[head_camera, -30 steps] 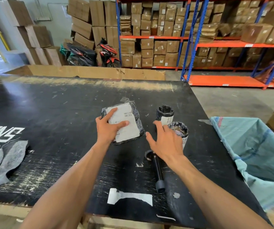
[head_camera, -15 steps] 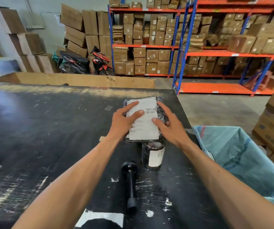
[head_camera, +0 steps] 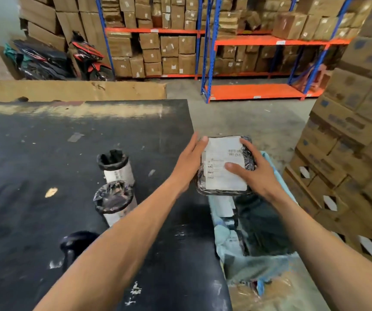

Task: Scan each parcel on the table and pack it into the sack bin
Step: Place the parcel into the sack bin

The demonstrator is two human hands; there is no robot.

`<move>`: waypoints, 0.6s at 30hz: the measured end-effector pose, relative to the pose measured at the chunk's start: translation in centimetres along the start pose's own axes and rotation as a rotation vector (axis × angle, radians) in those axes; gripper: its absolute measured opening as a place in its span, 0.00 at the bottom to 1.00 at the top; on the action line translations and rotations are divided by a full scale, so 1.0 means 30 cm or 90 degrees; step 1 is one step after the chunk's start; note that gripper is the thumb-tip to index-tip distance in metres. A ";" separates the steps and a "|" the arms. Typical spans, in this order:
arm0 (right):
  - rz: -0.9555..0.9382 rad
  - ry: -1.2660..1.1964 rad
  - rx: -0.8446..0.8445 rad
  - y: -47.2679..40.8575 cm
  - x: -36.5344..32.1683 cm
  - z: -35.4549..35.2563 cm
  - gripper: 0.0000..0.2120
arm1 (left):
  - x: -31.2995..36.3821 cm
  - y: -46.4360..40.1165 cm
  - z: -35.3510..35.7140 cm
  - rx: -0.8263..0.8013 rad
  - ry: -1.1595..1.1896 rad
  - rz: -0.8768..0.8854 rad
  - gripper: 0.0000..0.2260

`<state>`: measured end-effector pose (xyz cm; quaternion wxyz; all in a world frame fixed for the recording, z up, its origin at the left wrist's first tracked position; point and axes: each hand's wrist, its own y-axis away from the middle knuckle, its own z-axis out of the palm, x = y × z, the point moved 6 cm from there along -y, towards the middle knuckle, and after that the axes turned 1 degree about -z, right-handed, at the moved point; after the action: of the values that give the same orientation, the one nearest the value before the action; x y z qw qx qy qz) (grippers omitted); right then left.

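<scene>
A flat black-wrapped parcel (head_camera: 220,176) with a white label hangs in the air over the open mouth of the light blue sack bin (head_camera: 230,245), just past the table's right edge. My right hand (head_camera: 259,176) grips its right side, thumb on the label. My left hand (head_camera: 188,163) touches its left edge with fingers stretched out. Two cylindrical parcels stand on the black table (head_camera: 46,153): one farther back (head_camera: 116,166) and one nearer (head_camera: 114,202), both wrapped in black film with white labels. A black handheld scanner (head_camera: 72,243) lies on the table, partly behind my left forearm.
Other packages lie inside the sack. Stacked cardboard cartons (head_camera: 355,153) rise close on the right of the sack. Blue and orange racks (head_camera: 257,90) full of boxes and a parked motorbike (head_camera: 84,59) stand beyond the table. A long cardboard sheet (head_camera: 72,90) borders the far edge.
Both hands carried the flat parcel from above the table rightward to above the sack. The view turned right, so the cylinders and scanner now sit left of my arms.
</scene>
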<state>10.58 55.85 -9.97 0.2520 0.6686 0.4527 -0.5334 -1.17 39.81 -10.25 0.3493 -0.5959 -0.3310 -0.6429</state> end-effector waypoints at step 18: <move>0.447 0.119 -0.311 0.086 0.879 0.038 0.47 | -0.526 -0.118 0.214 -0.006 -0.771 -0.020 0.35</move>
<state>12.84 62.59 -35.53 0.5267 0.7480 0.3321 -0.2298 0.00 47.97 -25.58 0.0865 -0.8526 -0.4767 -0.1957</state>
